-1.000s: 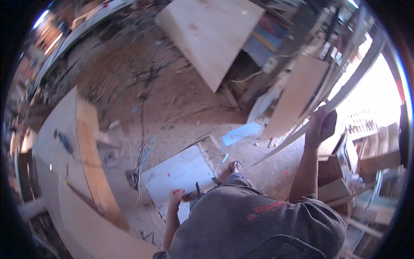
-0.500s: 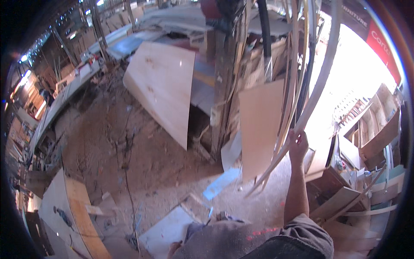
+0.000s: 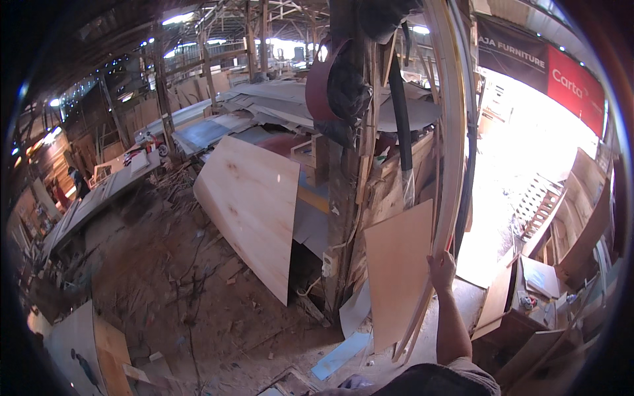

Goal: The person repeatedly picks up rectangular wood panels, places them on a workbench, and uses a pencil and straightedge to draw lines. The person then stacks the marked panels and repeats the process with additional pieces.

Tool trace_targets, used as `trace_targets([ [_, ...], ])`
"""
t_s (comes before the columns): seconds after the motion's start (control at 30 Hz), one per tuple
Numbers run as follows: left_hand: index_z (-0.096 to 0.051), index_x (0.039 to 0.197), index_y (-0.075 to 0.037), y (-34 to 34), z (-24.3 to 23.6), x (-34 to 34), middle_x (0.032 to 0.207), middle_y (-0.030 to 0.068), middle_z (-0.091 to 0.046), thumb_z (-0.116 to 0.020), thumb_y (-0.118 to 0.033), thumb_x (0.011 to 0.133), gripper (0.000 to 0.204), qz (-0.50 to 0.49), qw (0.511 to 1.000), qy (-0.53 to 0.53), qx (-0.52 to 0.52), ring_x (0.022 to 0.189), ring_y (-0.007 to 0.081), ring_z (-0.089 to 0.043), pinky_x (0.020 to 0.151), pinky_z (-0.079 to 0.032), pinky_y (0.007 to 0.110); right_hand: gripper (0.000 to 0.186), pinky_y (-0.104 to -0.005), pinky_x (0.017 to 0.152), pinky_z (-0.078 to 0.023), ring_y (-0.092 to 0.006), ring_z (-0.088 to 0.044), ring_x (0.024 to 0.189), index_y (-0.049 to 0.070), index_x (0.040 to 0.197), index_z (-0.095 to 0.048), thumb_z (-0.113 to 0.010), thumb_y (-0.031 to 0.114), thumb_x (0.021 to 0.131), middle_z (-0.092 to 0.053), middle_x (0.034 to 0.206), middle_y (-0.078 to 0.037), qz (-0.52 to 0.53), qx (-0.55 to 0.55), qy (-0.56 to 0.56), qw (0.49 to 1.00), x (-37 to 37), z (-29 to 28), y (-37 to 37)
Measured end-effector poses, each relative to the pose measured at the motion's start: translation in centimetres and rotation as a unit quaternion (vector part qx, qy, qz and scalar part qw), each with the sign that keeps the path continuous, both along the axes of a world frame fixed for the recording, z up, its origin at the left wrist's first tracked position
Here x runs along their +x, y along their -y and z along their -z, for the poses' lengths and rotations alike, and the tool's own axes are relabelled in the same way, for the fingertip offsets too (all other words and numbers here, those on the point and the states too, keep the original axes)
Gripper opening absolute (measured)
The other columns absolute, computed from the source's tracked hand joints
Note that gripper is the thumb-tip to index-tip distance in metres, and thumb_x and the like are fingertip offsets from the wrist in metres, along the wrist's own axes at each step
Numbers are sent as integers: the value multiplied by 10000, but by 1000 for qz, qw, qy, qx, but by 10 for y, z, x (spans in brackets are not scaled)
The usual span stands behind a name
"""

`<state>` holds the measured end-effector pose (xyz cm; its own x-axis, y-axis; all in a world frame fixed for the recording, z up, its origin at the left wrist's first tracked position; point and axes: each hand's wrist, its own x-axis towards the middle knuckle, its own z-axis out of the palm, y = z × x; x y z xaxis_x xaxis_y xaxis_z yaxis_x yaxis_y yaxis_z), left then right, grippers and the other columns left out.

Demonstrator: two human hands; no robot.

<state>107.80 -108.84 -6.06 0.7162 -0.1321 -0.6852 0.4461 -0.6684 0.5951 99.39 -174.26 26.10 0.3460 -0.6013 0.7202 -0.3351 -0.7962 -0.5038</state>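
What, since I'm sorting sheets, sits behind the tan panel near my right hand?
Above the tan panel, rough wooden boards show behind it; a pale sheet sticks out at its lower left. The panel itself hides whatever else is back there.

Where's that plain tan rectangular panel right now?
In the head view, the tan panel is right of centre, between the wooden post and the right hand.

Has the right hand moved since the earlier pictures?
Yes: the right hand has moved left, toward the tan panel, narrowing the gap between them in view.
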Motion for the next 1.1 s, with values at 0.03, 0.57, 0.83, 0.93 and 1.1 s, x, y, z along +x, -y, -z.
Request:
trace_targets([
  [0.03,-696,870,-25,5,0,0,745,87,-668,-722,-413,865,389,-2,1000,2,4,661,184,-639,636,-539,378,305,-384,636,-451,-241,-548,683,33,847,-568,-792,238,819,-555,755,-97,4,30,0,1000,5,6,7],
  [0.57,-733,1098,-62,58,15,-181,1024,223,-706,-560,-583,928,574,-22,990,-89,111,994,339,-680,872,-523,469,312,-382,725,-464,-242,-510,742,9,822,-553,-757,239,879,-534,791,-101,-111,138,-99,979,65,99,56],
  [0.83,-748,870,-75,98,-46,-252,790,126,-699,-751,-454,745,399,-277,959,32,54,717,231,-640,659,-503,400,352,-437,725,-526,-270,-614,746,58,1004,-678,-674,399,914,-652,861,-106,-169,-16,-226,959,70,161,114],
  [0.93,-759,897,-71,91,-15,-294,878,146,-726,-748,-474,752,429,-310,947,-23,79,785,264,-676,711,-528,415,378,-450,730,-531,-284,-628,758,66,1048,-690,-670,416,907,-669,885,-115,-202,-52,-230,950,73,176,114],
  [1.1,-762,1015,-59,75,-4,-358,1009,173,-740,-737,-504,766,510,-348,929,-32,118,931,309,-702,811,-547,411,452,-471,771,-512,-313,-610,842,55,1140,-640,-691,426,886,-647,968,-145,-291,-74,-235,925,49,172,74],
])
